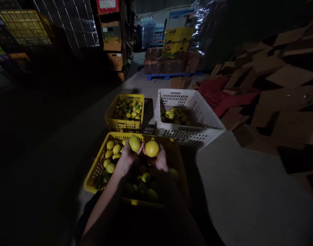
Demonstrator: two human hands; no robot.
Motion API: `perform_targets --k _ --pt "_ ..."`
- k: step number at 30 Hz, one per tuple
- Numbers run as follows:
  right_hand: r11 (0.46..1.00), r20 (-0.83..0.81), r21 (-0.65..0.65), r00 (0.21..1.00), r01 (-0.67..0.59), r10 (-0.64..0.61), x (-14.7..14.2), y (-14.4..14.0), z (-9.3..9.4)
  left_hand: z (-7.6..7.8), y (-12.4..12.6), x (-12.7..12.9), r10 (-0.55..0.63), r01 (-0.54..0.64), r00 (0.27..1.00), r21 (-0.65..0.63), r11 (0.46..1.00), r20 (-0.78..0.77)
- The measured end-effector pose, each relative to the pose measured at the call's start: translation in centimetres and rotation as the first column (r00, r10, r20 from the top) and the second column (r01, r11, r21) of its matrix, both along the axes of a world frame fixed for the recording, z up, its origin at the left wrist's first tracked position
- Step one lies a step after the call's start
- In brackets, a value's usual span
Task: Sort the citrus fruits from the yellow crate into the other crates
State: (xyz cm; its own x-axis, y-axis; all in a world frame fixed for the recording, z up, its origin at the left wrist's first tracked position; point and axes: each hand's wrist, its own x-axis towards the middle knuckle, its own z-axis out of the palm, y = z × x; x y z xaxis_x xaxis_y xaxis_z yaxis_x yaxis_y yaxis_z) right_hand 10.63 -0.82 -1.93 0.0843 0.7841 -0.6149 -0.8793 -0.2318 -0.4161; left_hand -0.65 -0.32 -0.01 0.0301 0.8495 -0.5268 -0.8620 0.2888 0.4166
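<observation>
My left hand is closed around a greenish-yellow lemon. Close beside it, my right hand grips a rounder, yellower lemon. Both hands are raised over the near yellow crate, which holds many lemons, from yellow to dark green. Some of its fruit lies in deep shadow under my arms. Beyond its far edge stand a smaller yellow crate of mixed green and yellow lemons and a large white crate with lemons in its bottom.
Flattened cardboard boxes are heaped at the right, with a red crate among them. Further back, a yellow box rests on cartons above a blue pallet. Stacked cartons rise at the back left. The floor is dim.
</observation>
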Motion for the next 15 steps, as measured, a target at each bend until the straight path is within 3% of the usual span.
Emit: perform_targets --k 4,11,15 --pt "0.998 0.029 0.063 1.000 0.011 -0.013 0.0 -0.3 1.2 0.2 0.4 -0.1 0.041 -0.039 0.999 -0.089 0.995 0.020" --pt "0.993 -0.022 -0.041 0.994 -0.112 0.111 -0.3 -0.8 1.8 0.8 -0.1 -0.1 -0.102 0.113 0.988 -0.097 0.989 0.119" --pt "0.996 0.005 -0.043 0.997 -0.082 0.083 -0.4 -1.0 1.8 1.2 -0.3 -0.5 -0.054 0.062 0.996 -0.108 0.992 0.077"
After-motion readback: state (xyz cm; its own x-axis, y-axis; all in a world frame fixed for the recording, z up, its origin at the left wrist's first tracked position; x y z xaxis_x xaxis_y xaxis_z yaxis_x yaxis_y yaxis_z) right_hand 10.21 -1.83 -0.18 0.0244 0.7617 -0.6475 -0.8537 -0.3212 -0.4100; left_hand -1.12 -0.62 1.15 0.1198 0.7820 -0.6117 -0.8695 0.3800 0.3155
